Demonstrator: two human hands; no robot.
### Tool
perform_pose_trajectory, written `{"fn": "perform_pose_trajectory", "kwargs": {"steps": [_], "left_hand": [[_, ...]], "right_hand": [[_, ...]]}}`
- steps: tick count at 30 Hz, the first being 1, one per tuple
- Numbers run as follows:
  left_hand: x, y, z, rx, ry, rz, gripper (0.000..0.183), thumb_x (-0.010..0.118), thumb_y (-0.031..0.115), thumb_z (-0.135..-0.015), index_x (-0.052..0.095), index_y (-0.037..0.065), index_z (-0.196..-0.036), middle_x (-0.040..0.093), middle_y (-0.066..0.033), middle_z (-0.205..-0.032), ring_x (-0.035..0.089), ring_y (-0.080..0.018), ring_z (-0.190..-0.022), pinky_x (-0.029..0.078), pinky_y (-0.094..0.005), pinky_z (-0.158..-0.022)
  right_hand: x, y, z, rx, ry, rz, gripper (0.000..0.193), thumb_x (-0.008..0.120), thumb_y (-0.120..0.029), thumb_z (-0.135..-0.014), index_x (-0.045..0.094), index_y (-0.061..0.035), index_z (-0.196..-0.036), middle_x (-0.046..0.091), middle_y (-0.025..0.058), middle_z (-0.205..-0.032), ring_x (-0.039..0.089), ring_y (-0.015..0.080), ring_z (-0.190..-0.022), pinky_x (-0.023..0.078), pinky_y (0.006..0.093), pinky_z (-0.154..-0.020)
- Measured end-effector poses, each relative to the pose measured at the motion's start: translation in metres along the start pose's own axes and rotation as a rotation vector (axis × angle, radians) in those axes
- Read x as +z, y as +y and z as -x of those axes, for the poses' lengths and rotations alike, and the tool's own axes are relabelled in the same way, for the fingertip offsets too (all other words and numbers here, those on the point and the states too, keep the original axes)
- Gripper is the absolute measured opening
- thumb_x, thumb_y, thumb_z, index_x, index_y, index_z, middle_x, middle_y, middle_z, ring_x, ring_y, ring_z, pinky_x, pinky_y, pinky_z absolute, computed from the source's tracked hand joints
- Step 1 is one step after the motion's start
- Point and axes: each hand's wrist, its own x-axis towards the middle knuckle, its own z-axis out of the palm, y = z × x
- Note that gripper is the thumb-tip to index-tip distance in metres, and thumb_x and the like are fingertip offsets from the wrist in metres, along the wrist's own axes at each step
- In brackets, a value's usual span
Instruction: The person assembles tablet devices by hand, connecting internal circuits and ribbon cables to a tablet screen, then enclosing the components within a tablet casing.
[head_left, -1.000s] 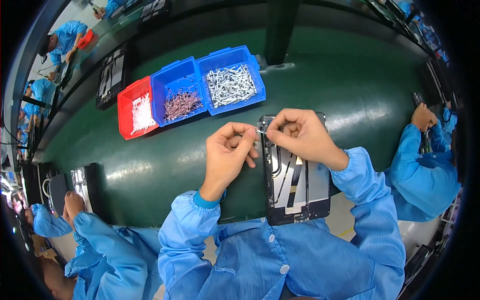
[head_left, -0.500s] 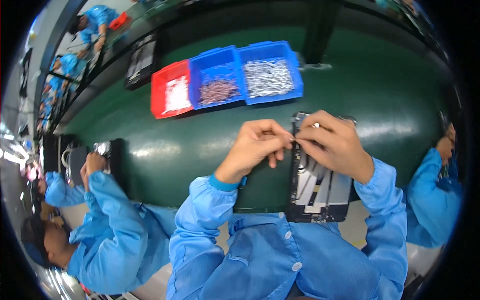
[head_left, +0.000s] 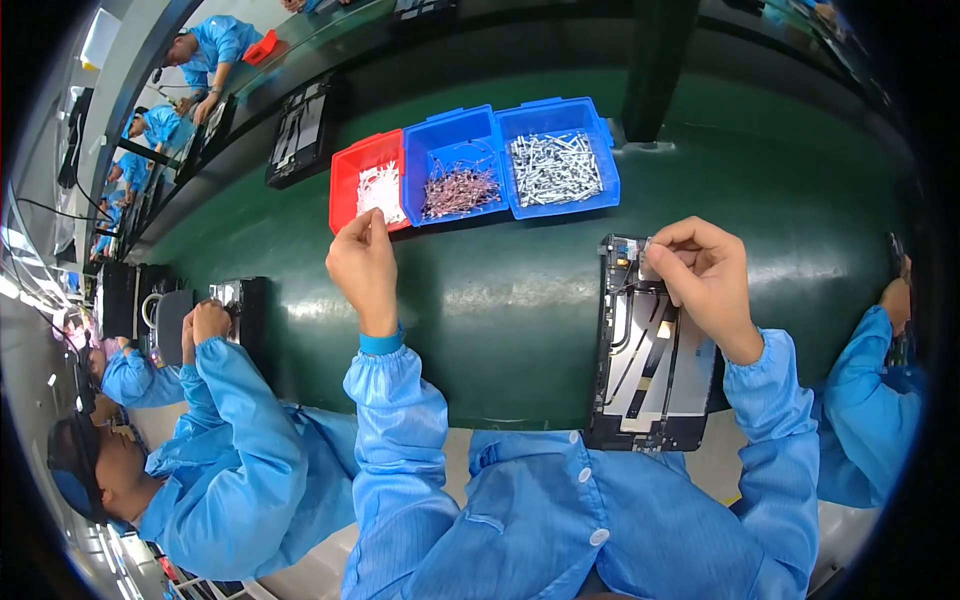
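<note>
On the green bench (head_left: 480, 340), the opened flat device (head_left: 648, 360) lies right, long axis near-to-far. The red bin (head_left: 343, 180) sits farther left. The right hand (head_left: 708, 278) is at the device's far end; the left hand (head_left: 362, 275) is at the bin's near edge, white pieces (head_left: 380, 186) just beyond. Both hands' fingers look together, contents unclear.

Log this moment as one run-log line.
left hand: at red bin, white pieces inside | right hand: over far end of flat device | blue bins: small parts inside | grips: unclear
</note>
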Motion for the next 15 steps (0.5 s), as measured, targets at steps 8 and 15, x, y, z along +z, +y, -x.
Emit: {"fn": "perform_pose_trajectory", "kwargs": {"steps": [8, 15], "left_hand": [[-0.01, 0.083, 0.051, -0.083, -0.565, 0.296, 0.025, 0.067, 0.019, -0.094, 0.067, -0.004, -0.105, 0.065, -0.004, -0.079, 0.055, -0.0075, -0.058, 0.042, -0.0219, -0.052], [-0.002, 0.123, 0.123, -0.196, -1.452, 0.349, 0.072, 0.072, 0.024, -0.091, 0.035, -0.012, -0.142, 0.058, -0.0146, -0.118, 0.064, -0.0112, -0.067, 0.048, -0.0227, -0.055]], "right_hand": [[-0.029, 0.005, 0.007, 0.148, 0.101, -0.031, 0.009, 0.065, -0.005, -0.091, 0.063, 0.0031, -0.093, 0.066, 0.0059, -0.079, 0.052, 0.0019, -0.054, 0.036, 0.0178, -0.046], [-0.034, 0.037, 0.036, -0.035, 0.271, -0.063, 0.007, 0.065, 0.0, -0.09, 0.06, 0.0022, -0.087, 0.063, 0.0007, -0.074, 0.055, -0.0005, -0.061, 0.039, 0.0154, -0.051]]}}
